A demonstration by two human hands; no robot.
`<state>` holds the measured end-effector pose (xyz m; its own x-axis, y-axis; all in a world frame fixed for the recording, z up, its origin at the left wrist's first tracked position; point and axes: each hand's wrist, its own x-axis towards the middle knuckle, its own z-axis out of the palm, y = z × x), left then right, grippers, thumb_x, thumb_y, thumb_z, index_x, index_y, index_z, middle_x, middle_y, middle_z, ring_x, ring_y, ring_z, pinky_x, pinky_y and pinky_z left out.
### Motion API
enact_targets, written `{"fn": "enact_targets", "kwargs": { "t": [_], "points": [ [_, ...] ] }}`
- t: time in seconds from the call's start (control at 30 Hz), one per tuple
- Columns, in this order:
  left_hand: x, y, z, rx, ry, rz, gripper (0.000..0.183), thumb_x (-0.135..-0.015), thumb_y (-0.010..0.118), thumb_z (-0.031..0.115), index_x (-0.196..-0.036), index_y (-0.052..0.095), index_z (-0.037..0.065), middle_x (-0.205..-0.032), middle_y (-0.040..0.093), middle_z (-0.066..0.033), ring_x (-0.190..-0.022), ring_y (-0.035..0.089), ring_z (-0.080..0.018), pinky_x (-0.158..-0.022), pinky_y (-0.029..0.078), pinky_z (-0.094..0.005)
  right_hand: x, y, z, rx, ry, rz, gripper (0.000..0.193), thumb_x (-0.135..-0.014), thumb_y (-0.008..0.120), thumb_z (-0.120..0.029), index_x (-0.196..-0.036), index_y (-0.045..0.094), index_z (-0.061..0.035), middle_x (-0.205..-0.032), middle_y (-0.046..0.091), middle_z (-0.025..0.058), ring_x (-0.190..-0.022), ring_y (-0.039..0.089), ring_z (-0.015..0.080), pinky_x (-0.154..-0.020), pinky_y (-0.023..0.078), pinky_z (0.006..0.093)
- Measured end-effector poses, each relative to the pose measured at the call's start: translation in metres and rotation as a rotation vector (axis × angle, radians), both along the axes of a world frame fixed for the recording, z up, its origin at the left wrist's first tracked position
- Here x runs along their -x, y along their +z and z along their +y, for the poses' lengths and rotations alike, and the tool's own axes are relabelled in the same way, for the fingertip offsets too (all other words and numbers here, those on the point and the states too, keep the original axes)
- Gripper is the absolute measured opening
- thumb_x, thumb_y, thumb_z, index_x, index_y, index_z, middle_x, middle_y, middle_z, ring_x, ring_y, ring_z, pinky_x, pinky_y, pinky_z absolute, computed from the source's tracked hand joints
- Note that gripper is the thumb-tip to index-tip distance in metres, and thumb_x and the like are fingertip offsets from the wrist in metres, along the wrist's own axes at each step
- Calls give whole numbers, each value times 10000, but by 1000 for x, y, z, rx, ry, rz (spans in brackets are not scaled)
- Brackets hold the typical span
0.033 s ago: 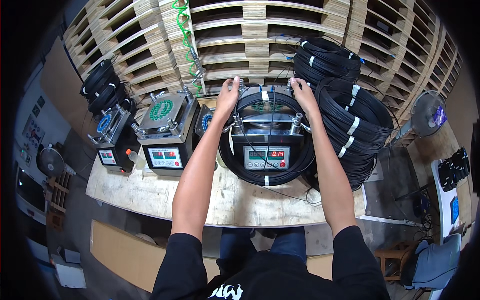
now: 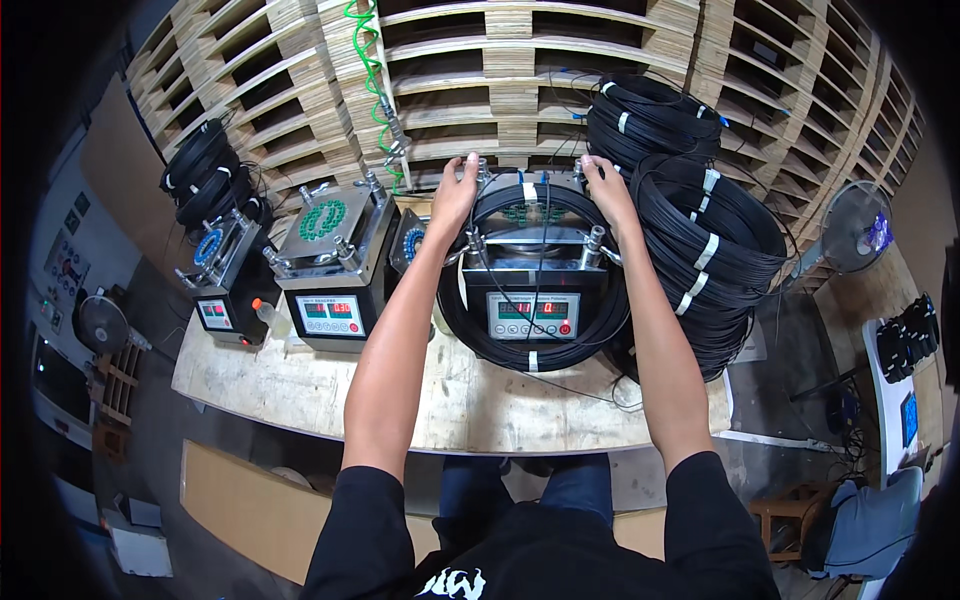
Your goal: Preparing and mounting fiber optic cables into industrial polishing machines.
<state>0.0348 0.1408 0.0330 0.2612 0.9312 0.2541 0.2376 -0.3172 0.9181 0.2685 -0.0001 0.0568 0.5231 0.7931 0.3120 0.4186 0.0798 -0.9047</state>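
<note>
Stacked pale wooden pallets [image 2: 520,90] fill the background, and in front of them runs a worn plywood workbench [image 2: 300,390] carrying a row of small machines.

Taking the metal-topped grey box machine with a red digital display [image 2: 532,300] as landmark: a large black coil of thin cable bound with white tape strips [image 2: 530,345] lies flat around it, ringing its body like a collar, so the loop's plane is level with the bench and its far arc sits at the machine's back edge.

The left hand [image 2: 455,195] rests at the machine's far left corner, fingers curled down over the coil's rim beside a corner post. The right hand [image 2: 603,190] mirrors it at the far right corner. Both appear to be clasping the far arc of the coil, though whether the fingers fully close around the cable cannot be told. The coil lies directly under and between the two hands, each equally near.

Right of the machine, touching the coil, rises a tall stack of similar black coils [image 2: 715,250]. Left of it stands a second matching machine [image 2: 335,265].
</note>
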Motion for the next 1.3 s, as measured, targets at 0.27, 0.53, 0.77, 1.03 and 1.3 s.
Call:
{"fn": "enact_targets", "kwargs": {
  "t": [0.27,0.53,0.77,1.03,1.3],
  "points": [
    [-4,1,1,-1,-55,-66,886,-953,511,664,-1472,421,-48,-1435,507,-308,-1376,470,-375,-1133,348,-402,-9,-8,5,-89,-38,9,595,-1009,544,-496,-1284,592,30,-1162,680,268,-1131,646,346,-985,463,383],
    [2,2,-4,14,-51,-52,810,-979,493,635,-1411,495,-51,-1387,554,-290,-1331,512,-360,-1116,364,-402,-2,-5,3,-3,-30,-43,690,-960,573,-576,-1325,582,9,-1228,647,298,-1189,621,372,-1011,452,400],
    [-1,0,-2,3,-31,-26,825,-969,500,645,-1419,492,-46,-1389,556,-284,-1327,519,-359,-1112,372,-399,-3,-8,1,-92,29,0,613,-1003,551,-503,-1364,552,-9,-1137,681,276,-1091,663,331,-981,468,379],
    [-7,16,-24,54,-144,-76,859,-966,490,664,-1446,460,-47,-1414,537,-279,-1337,508,-345,-1116,365,-390,-6,-5,-6,-124,-79,-24,596,-1017,534,-486,-1350,553,8,-1157,680,265,-1086,658,325,-977,467,381],
    [1,1,-2,-3,-80,-53,856,-971,465,671,-1432,474,-51,-1400,544,-288,-1325,520,-359,-1103,378,-398,-6,-8,8,16,-25,11,642,-1023,493,-519,-1345,563,32,-1272,631,290,-1217,605,363,-1033,434,400]
  ]
}}
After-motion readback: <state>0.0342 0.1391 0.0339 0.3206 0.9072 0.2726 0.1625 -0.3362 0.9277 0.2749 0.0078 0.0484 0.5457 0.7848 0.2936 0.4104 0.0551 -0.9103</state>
